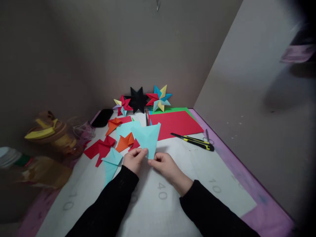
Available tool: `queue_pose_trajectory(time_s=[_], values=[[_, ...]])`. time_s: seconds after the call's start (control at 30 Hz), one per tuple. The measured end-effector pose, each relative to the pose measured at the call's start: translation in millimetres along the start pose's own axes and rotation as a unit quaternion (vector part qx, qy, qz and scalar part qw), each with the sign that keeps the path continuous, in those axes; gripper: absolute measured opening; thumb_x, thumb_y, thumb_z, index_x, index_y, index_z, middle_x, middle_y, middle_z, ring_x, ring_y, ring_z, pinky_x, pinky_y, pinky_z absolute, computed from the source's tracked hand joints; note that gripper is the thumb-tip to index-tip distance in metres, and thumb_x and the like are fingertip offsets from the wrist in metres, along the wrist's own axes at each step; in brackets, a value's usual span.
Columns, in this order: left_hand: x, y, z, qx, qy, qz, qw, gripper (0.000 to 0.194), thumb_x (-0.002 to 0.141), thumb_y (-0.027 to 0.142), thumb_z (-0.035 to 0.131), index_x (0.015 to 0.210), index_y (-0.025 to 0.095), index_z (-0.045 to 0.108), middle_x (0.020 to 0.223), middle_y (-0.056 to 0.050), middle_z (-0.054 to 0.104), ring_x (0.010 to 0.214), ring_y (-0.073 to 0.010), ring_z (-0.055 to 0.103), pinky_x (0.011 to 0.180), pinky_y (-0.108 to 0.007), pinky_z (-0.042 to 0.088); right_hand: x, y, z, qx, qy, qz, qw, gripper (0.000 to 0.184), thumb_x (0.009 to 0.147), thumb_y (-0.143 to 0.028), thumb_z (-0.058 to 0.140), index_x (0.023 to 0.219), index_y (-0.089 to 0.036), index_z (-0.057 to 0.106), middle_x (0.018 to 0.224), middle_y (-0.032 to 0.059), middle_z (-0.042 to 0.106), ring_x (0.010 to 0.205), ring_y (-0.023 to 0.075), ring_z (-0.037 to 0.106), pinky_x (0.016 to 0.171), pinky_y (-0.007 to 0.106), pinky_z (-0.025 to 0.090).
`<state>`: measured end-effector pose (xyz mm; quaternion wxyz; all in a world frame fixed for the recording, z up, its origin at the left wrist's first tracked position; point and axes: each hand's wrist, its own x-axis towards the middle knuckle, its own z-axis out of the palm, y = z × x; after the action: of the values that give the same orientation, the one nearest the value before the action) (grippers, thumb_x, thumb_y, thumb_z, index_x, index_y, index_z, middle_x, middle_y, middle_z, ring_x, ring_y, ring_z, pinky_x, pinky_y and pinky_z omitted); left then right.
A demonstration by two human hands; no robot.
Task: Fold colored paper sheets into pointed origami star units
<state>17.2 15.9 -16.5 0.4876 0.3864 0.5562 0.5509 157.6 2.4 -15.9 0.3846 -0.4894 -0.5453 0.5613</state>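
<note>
A folded light blue paper piece is held up over the table between both hands. My left hand pinches its lower left edge between thumb and fingers. My right hand is closed on its lower right corner. Left of the hands lie more folded pieces: a light blue one close to my left wrist, a red one, an orange one and another orange one. Behind the held piece is a flat light blue sheet, partly hidden.
Red sheets lie on green paper. A yellow-black utility knife and scissors are at right. Paper stars, one black, one multicoloured, lean against the wall. A phone and a jar stand left.
</note>
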Motion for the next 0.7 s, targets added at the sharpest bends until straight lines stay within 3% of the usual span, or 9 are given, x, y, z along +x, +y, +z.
queue_pose_trajectory(time_s=[0.13, 0.33, 0.43, 0.53, 0.6, 0.7], values=[[5, 14, -5.9, -0.084, 0.044, -0.026, 0.995, 0.036, 0.052, 0.043, 0.079, 0.055, 0.014, 0.057, 0.039, 0.009, 0.039, 0.038, -0.0037, 0.029, 0.039, -0.019, 0.02, -4, -4, 2, 0.014, -0.042, 0.019, 0.999, 0.027, 0.066, -0.031, 0.064, 0.056, -0.018, 0.043, 0.048, -0.006, 0.042, 0.045, 0.0068, 0.034, 0.045, 0.021, 0.025], [22, 40, -29.4, -0.217, 0.109, -0.013, 0.97, 0.035, 0.043, 0.03, 0.083, 0.052, 0.012, 0.055, 0.043, 0.007, 0.045, 0.039, -0.0024, 0.033, 0.035, -0.016, 0.018, -8, -5, 4, 0.005, -0.067, 0.028, 0.997, 0.025, 0.065, -0.027, 0.064, 0.055, -0.017, 0.043, 0.05, -0.0055, 0.042, 0.047, 0.0068, 0.035, 0.045, 0.021, 0.025], [33, 45, -44.5, -0.274, 0.134, 0.007, 0.952, 0.032, 0.045, 0.026, 0.083, 0.06, 0.012, 0.059, 0.05, 0.006, 0.048, 0.043, -0.0018, 0.036, 0.035, -0.013, 0.019, -9, -5, 2, -0.009, -0.068, 0.024, 0.997, 0.025, 0.064, -0.024, 0.065, 0.054, -0.017, 0.043, 0.053, -0.0049, 0.043, 0.048, 0.007, 0.037, 0.045, 0.021, 0.026], [35, 40, -44.1, -0.283, 0.155, 0.02, 0.946, 0.032, 0.051, 0.03, 0.081, 0.07, 0.013, 0.062, 0.058, 0.005, 0.053, 0.047, -0.0021, 0.041, 0.037, -0.011, 0.024, -7, -5, 1, 0.001, -0.05, 0.027, 0.998, 0.027, 0.064, -0.028, 0.065, 0.054, -0.017, 0.043, 0.051, -0.0053, 0.042, 0.047, 0.0067, 0.035, 0.044, 0.021, 0.025], [27, 31, -31.8, -0.252, 0.096, -0.008, 0.963, 0.041, 0.055, 0.039, 0.08, 0.084, 0.014, 0.065, 0.071, 0.001, 0.061, 0.052, -0.0043, 0.048, 0.041, -0.013, 0.031, -5, -5, 0, 0.019, -0.032, 0.024, 0.999, 0.029, 0.065, -0.033, 0.065, 0.055, -0.017, 0.043, 0.049, -0.006, 0.04, 0.046, 0.0065, 0.034, 0.044, 0.021, 0.024], [8, 17, -7.3, -0.16, -0.078, -0.044, 0.983, 0.049, 0.051, 0.041, 0.082, 0.089, 0.014, 0.065, 0.073, -0.001, 0.063, 0.056, -0.0081, 0.052, 0.042, -0.016, 0.032, -3, -6, -1, 0.02, -0.016, -0.006, 1.0, 0.029, 0.065, -0.034, 0.065, 0.055, -0.017, 0.043, 0.049, -0.0061, 0.04, 0.047, 0.0067, 0.033, 0.046, 0.021, 0.025]])
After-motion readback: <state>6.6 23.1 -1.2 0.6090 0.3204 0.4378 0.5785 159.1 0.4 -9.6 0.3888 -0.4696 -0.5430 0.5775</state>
